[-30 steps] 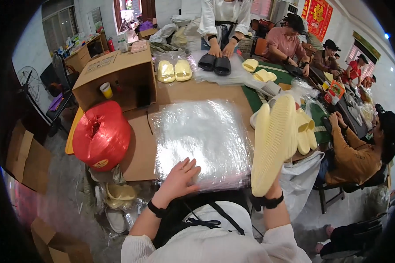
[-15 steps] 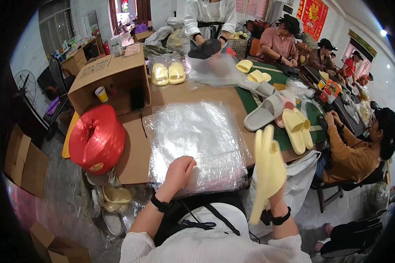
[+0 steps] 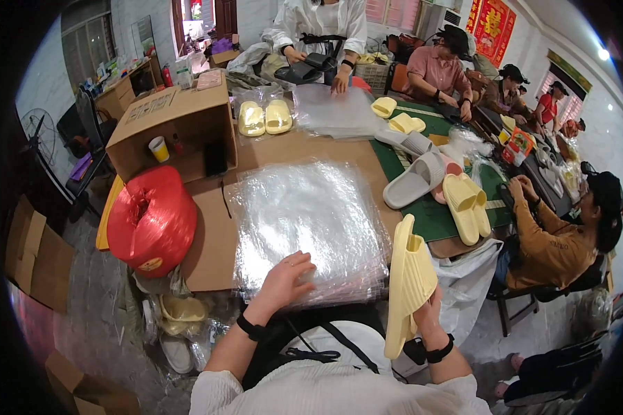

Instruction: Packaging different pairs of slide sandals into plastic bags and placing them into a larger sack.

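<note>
Head view, left hand (image 3: 284,279): fingers spread and pressed flat on the near edge of the stack of clear plastic bags (image 3: 310,225).
Head view, right hand (image 3: 426,312): closed around the yellow slipper (image 3: 407,283), gripping it from beneath at the near right corner of the counter (image 3: 208,228).
Yellow slipper: stands on edge, ribbed sole facing left, just right of the bag stack.
Bag stack: lies flat on brown cardboard in the middle of the counter.
Left of the stack: red twine spool (image 3: 152,220); behind it an open cardboard box (image 3: 173,124).
Right of the stack: grey slipper (image 3: 415,178) beside a yellow pair (image 3: 466,206) on a green mat (image 3: 432,207).
Far end: another yellow pair (image 3: 264,117) and a person in white (image 3: 322,21) handling dark slippers.
</note>
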A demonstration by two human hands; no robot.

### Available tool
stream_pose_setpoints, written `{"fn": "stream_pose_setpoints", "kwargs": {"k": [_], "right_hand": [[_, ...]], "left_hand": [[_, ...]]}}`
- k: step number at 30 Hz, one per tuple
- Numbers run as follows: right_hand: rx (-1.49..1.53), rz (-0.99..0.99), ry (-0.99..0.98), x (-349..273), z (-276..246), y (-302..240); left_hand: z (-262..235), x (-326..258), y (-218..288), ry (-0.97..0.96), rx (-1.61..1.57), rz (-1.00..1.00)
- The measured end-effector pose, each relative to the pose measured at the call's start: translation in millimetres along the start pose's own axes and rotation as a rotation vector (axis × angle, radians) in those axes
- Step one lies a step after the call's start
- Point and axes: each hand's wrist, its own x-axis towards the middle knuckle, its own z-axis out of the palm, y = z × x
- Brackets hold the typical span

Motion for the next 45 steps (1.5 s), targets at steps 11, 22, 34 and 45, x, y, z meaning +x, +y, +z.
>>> {"fn": "stream_pose_setpoints", "kwargs": {"k": [11,22,34,45], "right_hand": [[-0.897,-0.538,-0.265,6.2,18.1,-23.9],[-1.236,-0.342,-0.522,21.3,55.9,20.0],[-1.124,-0.187,-0.408,29.1,66.2,6.6],[-0.994,0.113,-0.384,49.0,120.1,27.9]], "left_hand": [[-8.3,13.0,-12.0,-0.016,-0.64,-0.622],[-27.2,17.9,-7.6,-0.13,-0.725,-0.512],[-41.8,27.8,38.8,-0.156,-0.244,0.071],[-49.8,28.8,47.8,-0.297,-0.389,0.212]]}}
